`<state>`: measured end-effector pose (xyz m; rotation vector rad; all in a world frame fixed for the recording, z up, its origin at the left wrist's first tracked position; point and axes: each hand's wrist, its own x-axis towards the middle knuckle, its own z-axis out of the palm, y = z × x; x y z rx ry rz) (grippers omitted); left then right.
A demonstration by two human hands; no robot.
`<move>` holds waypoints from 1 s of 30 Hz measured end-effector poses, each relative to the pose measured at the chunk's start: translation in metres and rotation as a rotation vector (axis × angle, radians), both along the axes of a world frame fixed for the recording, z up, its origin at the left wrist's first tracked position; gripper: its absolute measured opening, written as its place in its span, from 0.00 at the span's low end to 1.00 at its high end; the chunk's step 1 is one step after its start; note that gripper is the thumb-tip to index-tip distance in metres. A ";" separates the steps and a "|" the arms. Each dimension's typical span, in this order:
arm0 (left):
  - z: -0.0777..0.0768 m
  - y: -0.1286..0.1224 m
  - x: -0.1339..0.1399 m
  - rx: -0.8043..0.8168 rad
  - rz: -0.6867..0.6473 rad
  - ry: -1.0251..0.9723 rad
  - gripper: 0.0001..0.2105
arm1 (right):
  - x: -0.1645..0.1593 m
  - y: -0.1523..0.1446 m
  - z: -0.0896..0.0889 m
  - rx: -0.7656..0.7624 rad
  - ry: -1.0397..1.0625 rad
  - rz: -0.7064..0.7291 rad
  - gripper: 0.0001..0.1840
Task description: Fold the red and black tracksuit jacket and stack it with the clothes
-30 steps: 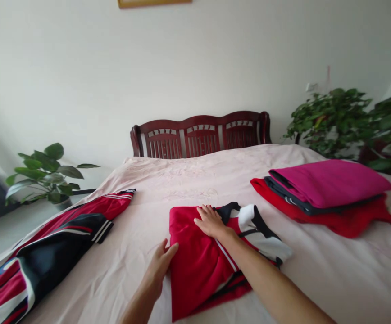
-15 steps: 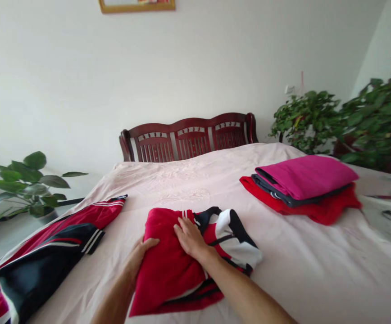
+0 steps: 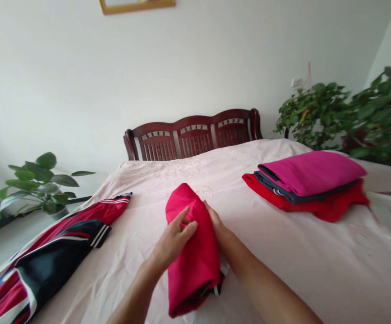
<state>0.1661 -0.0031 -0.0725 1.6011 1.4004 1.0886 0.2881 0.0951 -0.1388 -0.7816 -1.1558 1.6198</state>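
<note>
A red track jacket, folded into a narrow bundle with black and white parts at its lower edge, is in front of me at the middle of the bed. My left hand rests on top of it, fingers apart, the tips touching the red cloth. Along the bundle's right edge, my right hand grips the jacket from the side; some of its fingers are hidden behind the fabric.
A red and black striped garment lies spread at the left. Folded magenta cloth tops a stack over dark and red garments at the right. Behind the pink sheet stands a wooden headboard. Potted plants flank the bed.
The jacket has gone from a wide, half-spread shape to a narrow bundle. My left hand has moved right onto its top; my right hand has shifted to its right side.
</note>
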 end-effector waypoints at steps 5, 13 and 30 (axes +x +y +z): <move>-0.039 -0.014 0.051 0.277 -0.273 0.582 0.27 | 0.089 0.017 -0.002 -0.069 -0.175 -0.020 0.26; -0.088 -0.024 0.080 0.370 -0.279 0.834 0.29 | 0.079 0.015 0.030 0.602 -0.612 -0.141 0.34; -0.114 -0.036 0.085 0.367 -0.312 0.983 0.34 | -0.005 0.075 -0.027 0.860 -1.365 0.299 0.35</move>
